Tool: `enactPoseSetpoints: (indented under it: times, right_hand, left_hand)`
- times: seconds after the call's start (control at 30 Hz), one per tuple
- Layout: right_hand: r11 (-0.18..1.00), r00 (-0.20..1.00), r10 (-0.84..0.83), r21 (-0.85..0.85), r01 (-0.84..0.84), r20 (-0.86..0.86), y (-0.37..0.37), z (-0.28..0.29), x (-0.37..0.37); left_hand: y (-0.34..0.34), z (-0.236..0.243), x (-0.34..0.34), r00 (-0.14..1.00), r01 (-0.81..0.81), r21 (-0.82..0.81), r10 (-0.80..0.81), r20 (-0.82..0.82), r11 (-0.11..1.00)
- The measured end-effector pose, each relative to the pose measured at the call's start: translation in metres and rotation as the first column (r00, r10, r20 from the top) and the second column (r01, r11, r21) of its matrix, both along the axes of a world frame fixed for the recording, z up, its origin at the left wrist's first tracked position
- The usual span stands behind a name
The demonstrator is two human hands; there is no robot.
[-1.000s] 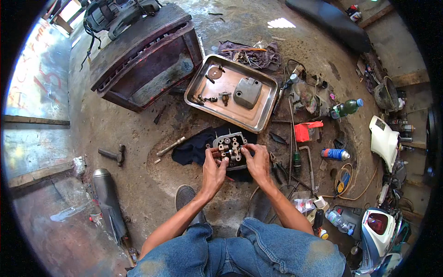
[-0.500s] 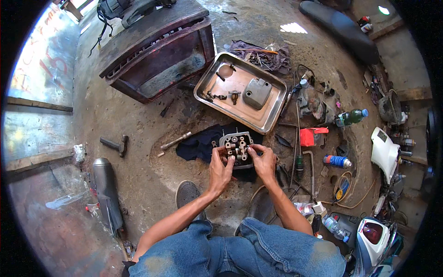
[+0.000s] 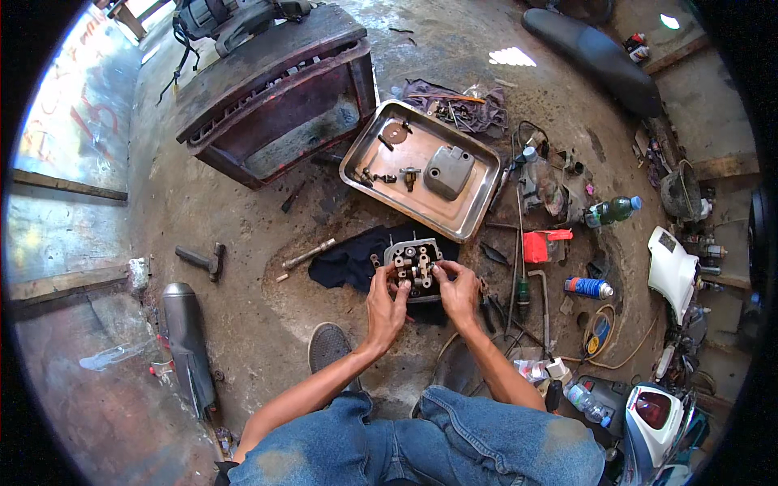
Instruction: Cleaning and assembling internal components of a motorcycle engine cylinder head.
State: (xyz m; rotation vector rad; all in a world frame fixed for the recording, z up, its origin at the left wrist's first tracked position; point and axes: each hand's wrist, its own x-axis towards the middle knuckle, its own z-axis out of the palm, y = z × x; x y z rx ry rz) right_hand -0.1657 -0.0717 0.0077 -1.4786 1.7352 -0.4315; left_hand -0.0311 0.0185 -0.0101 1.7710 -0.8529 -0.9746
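Note:
A grey metal cylinder head (image 3: 435, 247) lies on a dark blue cloth (image 3: 334, 263) in front of my feet. On top of it sits a rocker arm assembly (image 3: 423, 265) with round bolt holes and bright metal parts. My left hand (image 3: 386, 304) grips the assembly's left side with thumb and fingers. From the other side, my right hand (image 3: 460, 293) pinches its right edge, thumb near the fingertips. My fingers hide part of both ends, so how it sits in the head cannot be seen fully.
Beyond the cloth stands a metal tray (image 3: 408, 208) with a grey valve cover (image 3: 449, 172) and small parts. A hammer (image 3: 212, 261) and an exhaust muffler (image 3: 188, 340) lie left. Rightward are a red container (image 3: 545, 246), a spray can (image 3: 589, 287), a green bottle (image 3: 614, 212) and a screwdriver (image 3: 523, 293).
The view has shifted slightly, so the tray and cylinder head appear a little lower. Both hands stay on the rocker arm assembly, with only slight finger movement.

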Motion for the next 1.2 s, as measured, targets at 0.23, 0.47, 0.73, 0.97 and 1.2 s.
enactPoseSetpoints:
  times: [0.23,0.47,0.73,0.97,1.2]
  right_hand:
    - [1.0,0.999,0.024,0.018,-0.025,0.04,0.0,-0.002,-0.01]
    - [0.999,0.998,0.032,-0.033,-0.03,0.06,0.0,0.0,-0.012]
    - [0.992,1.0,-0.003,0.124,0.0,0.021,-0.006,0.006,-0.009]
    - [0.997,0.991,-0.01,0.081,-0.001,0.131,-0.002,-0.016,-0.012]
    - [0.999,0.987,-0.01,-0.041,0.017,0.159,0.004,-0.025,-0.019]
  left_hand:
    - [0.0,0.008,0.002,0.997,0.029,0.051,-0.033,0.07,0.998]
    - [-0.002,0.008,0.0,0.996,0.047,-0.043,-0.043,0.078,0.998]
    - [-0.003,0.024,-0.002,0.999,0.013,0.052,-0.011,-0.031,0.999]
    - [0.001,0.008,0.003,0.999,-0.023,0.038,0.025,-0.043,0.999]
    - [0.005,-0.003,0.007,0.99,-0.018,0.212,-0.012,0.14,0.977]
